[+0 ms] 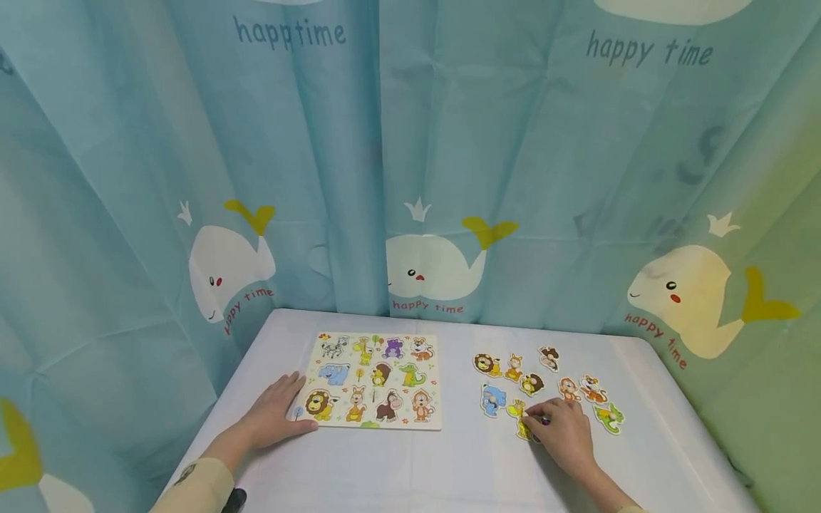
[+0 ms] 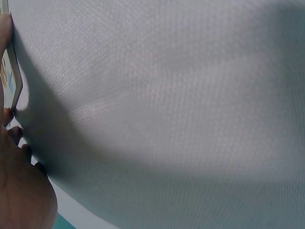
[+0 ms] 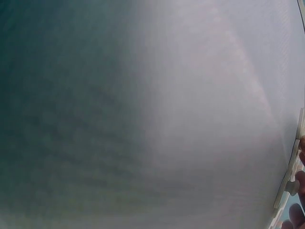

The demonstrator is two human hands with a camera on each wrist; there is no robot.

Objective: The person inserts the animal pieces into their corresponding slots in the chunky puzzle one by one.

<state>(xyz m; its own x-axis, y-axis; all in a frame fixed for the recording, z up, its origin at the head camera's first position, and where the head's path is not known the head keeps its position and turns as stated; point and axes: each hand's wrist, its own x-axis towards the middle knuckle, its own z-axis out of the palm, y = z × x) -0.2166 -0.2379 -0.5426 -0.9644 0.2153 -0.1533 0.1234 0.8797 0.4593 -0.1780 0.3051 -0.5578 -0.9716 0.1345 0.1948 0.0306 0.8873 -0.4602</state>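
Note:
A wooden animal puzzle board (image 1: 346, 423) lies flat on the table's left half. My left hand (image 1: 276, 413) rests at its lower left edge, with fingers extended and thumb along the near corner; the left wrist view shows the board's edge (image 2: 16, 78) beside the fingers. My right hand (image 1: 564, 431) pinches with thumb and index finger at the right side of a yellow giraffe puzzle piece (image 1: 518, 409). A purple bit shows beneath that hand, mostly hidden. Just left of the giraffe lies a blue elephant piece (image 1: 493, 400). In the right wrist view, a knob (image 3: 291, 187) stands close to the fingers.
Loose animal pieces surround my right hand: a lion (image 1: 487, 365), kangaroo (image 1: 514, 367), hedgehog (image 1: 531, 384), brown animal (image 1: 549, 358), monkey (image 1: 568, 388), tiger (image 1: 593, 390) and crocodile (image 1: 608, 418). Behind the white-covered table (image 1: 385, 470) hangs a blue whale-print curtain (image 1: 346, 157).

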